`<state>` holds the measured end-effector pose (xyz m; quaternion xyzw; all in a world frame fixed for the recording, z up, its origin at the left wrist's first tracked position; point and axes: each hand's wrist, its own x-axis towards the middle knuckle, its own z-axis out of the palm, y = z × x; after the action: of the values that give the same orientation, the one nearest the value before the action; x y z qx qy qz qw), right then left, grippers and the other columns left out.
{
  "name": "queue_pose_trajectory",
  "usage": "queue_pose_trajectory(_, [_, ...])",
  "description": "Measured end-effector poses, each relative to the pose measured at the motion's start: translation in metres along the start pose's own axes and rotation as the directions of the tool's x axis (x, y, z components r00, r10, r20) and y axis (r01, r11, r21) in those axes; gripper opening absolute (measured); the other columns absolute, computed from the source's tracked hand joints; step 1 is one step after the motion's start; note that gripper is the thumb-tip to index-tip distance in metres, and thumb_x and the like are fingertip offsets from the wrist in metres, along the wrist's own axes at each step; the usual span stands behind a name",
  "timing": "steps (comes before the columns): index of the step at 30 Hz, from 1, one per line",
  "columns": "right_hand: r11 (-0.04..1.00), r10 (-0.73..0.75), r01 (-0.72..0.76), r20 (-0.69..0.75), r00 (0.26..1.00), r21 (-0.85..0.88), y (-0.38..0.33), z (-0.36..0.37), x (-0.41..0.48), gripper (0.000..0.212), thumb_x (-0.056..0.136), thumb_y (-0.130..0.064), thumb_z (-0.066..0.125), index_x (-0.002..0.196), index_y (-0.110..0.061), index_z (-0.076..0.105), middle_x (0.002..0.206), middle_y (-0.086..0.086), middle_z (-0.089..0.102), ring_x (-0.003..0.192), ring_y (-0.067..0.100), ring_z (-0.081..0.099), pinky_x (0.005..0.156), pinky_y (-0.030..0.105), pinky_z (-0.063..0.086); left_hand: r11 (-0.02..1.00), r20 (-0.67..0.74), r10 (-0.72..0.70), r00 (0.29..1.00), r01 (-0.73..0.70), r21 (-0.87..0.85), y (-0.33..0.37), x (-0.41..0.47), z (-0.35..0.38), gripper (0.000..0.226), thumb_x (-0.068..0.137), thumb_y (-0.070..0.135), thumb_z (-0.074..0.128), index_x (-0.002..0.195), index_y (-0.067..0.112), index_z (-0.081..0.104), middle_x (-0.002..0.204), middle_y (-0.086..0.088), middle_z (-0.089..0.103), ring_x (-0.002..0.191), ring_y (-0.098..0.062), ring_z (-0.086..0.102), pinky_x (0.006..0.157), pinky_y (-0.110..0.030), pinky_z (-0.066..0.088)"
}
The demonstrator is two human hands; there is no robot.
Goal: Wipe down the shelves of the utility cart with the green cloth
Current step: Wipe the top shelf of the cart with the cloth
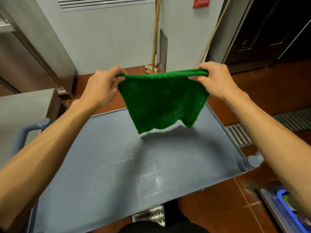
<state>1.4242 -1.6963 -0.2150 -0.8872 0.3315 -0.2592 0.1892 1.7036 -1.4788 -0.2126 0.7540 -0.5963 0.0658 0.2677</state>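
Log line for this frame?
left hand and right hand: pinch top corners of green cloth | cloth: hangs spread over cart top shelf | wiping: not yet begun

1. A single view, worn on the head, faces forward and steeply down onto the top shelf (109,165) of the utility cart (250,161).
2. It sits close above the shelf, which fills the lower half.
3. Beyond the shelf's far edge it takes in floor (218,207) and wall (104,39).
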Motion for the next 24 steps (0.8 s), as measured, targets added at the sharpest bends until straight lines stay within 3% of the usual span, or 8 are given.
queue_pose_trajectory(6, [0.996, 0.084, -0.081, -0.184, 0.979, 0.024, 0.048, -0.008, 0.058, 0.031, 0.084, -0.047, 0.066, 0.097, -0.019, 0.069, 0.1, 0.004, 0.065, 0.095, 0.022, 0.059, 0.081, 0.04, 0.049, 0.996, -0.033, 0.032, 0.999, -0.029, 0.085, 0.022, 0.085, 0.026, 0.021, 0.099, 0.019, 0.049, 0.115, 0.018, 0.062, 0.1, -0.019, 0.071, 0.095, -0.043, 0.064, 0.074, -0.047, 0.05])
queue_pose_trajectory(11, [0.998, 0.053, -0.042, -0.288, 0.956, 0.046, 0.094, 0.018, 0.039, 0.023, 0.086, -0.035, 0.067, 0.098, -0.016, 0.068, 0.1, 0.005, 0.062, 0.093, 0.017, 0.057, 0.08, 0.03, 0.045, 0.993, -0.046, 0.085, 0.995, -0.081, 0.091, 0.033, 0.084, 0.073, 0.021, 0.099, 0.019, 0.046, 0.116, 0.017, 0.059, 0.106, -0.015, 0.069, 0.097, -0.041, 0.062, 0.073, -0.047, 0.049])
queue_pose_trajectory(13, [0.999, 0.033, -0.032, -0.212, 0.977, 0.006, 0.12, 0.043, 0.014, 0.017, 0.082, -0.019, 0.07, 0.098, -0.012, 0.069, 0.1, 0.008, 0.062, 0.097, 0.023, 0.057, 0.084, 0.032, 0.044, 0.993, 0.052, 0.061, 0.997, -0.066, 0.096, 0.033, 0.065, 0.104, 0.022, 0.1, 0.018, 0.047, 0.119, 0.018, 0.058, 0.107, -0.014, 0.067, 0.098, -0.039, 0.062, 0.074, -0.047, 0.049])
queue_pose_trajectory(17, [0.989, 0.14, -0.136, 0.073, 0.987, -0.052, 0.172, 0.1, -0.053, 0.03, 0.065, 0.003, 0.073, 0.093, -0.007, 0.07, 0.102, 0.011, 0.064, 0.096, 0.033, 0.061, 0.088, 0.04, 0.05, 0.995, 0.344, -0.012, 0.939, -0.023, 0.097, 0.03, 0.01, 0.173, 0.024, 0.098, 0.016, 0.05, 0.12, 0.02, 0.058, 0.11, -0.012, 0.066, 0.097, -0.038, 0.064, 0.07, -0.046, 0.053])
queue_pose_trajectory(20, [0.972, 0.233, -0.227, 0.26, 0.937, -0.053, 0.188, 0.128, -0.099, 0.037, 0.061, 0.009, 0.075, 0.095, -0.005, 0.071, 0.112, 0.013, 0.069, 0.106, 0.033, 0.064, 0.097, 0.035, 0.045, 0.996, 0.539, -0.011, 0.842, -0.037, 0.078, 0.033, -0.034, 0.212, 0.032, 0.089, 0.008, 0.052, 0.119, 0.019, 0.057, 0.115, -0.009, 0.066, 0.1, -0.035, 0.064, 0.069, -0.043, 0.053])
queue_pose_trajectory(24, [0.958, 0.284, -0.276, 0.391, 0.875, -0.077, 0.196, 0.141, -0.146, 0.044, 0.073, 0.005, 0.07, 0.113, -0.012, 0.069, 0.135, 0.005, 0.06, 0.124, 0.024, 0.056, 0.11, 0.034, 0.037, 0.998, 0.602, -0.038, 0.797, 0.002, 0.06, 0.038, -0.077, 0.24, 0.027, 0.094, 0.013, 0.051, 0.119, 0.02, 0.057, 0.115, -0.008, 0.067, 0.1, -0.034, 0.065, 0.07, -0.041, 0.05])
